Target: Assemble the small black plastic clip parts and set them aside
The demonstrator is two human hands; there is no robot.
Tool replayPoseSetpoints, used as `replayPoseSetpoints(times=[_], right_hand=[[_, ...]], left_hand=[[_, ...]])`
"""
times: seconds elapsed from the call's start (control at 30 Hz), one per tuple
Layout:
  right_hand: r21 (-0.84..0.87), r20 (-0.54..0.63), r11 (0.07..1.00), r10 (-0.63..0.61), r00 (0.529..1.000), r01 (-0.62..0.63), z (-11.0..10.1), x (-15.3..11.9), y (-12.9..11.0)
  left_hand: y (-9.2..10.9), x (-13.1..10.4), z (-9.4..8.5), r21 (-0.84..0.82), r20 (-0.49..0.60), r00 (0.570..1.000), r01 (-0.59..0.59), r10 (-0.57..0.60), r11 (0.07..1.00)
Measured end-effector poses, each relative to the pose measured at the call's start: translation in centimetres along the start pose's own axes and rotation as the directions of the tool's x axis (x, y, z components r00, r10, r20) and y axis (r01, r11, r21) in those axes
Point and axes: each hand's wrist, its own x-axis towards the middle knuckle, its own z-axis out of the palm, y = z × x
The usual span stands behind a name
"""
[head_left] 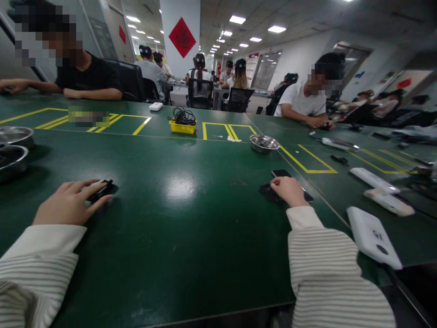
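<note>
My left hand (68, 201) rests at the left of the green table, thumb and fingers around a small black piece (102, 191) that looks like plastic; its exact kind is unclear. On the right, my right hand (289, 189) has its fingers pinched together over a dark, blurry bundle (269, 191), perhaps black cable or small parts. Partly under that hand and wrist lies a black smartphone (281, 173). Between the two hands stretches the shiny green tabletop (177, 237).
Metal bowls stand at the far left (13, 164) and back right (264, 145). A yellow bin (183, 127) holds black cables. White power banks (373, 237) lie at the right. Yellow tape marks the table. Across it, a person (88, 77) in black and another (300, 100) in white sit.
</note>
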Motion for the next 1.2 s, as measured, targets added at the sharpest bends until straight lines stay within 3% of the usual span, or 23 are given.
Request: replayPoseSetpoints(times=[0.1,0.23,0.4,0.5,0.67,0.8,0.97,1.1,1.2], right_hand=[[0.061,0.029,0.996,-0.065,0.997,0.063,0.1,-0.3,-1.2],[0.102,0.027,0.981,-0.167,0.986,0.163,-0.2,-1.9,-4.8],[0.109,-0.002,0.959,-0.261,0.965,0.260,-0.4,-5.7,-10.7],[0.119,-0.034,0.936,-0.330,0.943,0.331,-0.4,-8.0,-13.7],[0.225,-0.050,0.880,-0.418,0.907,0.418,-0.3,-9.3,-14.6],[0.514,-0.045,0.695,-0.564,0.825,0.503,0.0,-8.5,-13.1],[0.760,0.004,0.509,-0.625,0.780,0.404,0.8,-7.9,-12.4],[0.785,-0.049,0.460,-0.622,0.782,0.415,1.4,-8.4,-13.3],[0.739,-0.122,0.465,-0.618,0.776,0.487,1.6,-8.7,-13.9]], left_hand=[[2.5,0.7,-0.8,-0.108,-0.041,0.984,-0.174,0.171,0.979],[8.1,1.8,-1.9,-0.329,-0.071,0.929,-0.366,0.364,0.871],[16.5,2.5,-3.9,-0.564,-0.029,0.903,-0.368,0.428,0.739],[19.6,2.6,-4.5,-0.662,-0.002,0.901,-0.327,0.434,0.674],[19.7,2.7,-4.0,-0.798,0.055,0.922,-0.190,0.383,0.572],[18.7,3.1,-3.6,-0.862,0.072,0.938,-0.112,0.339,0.494],[18.6,3.3,-3.6,-0.936,0.081,0.974,0.000,0.214,0.351],[18.8,3.5,-3.8,-0.980,0.150,0.980,0.129,0.131,0.154],[19.0,3.8,-4.0,-0.984,0.152,0.975,0.134,0.160,0.116]])
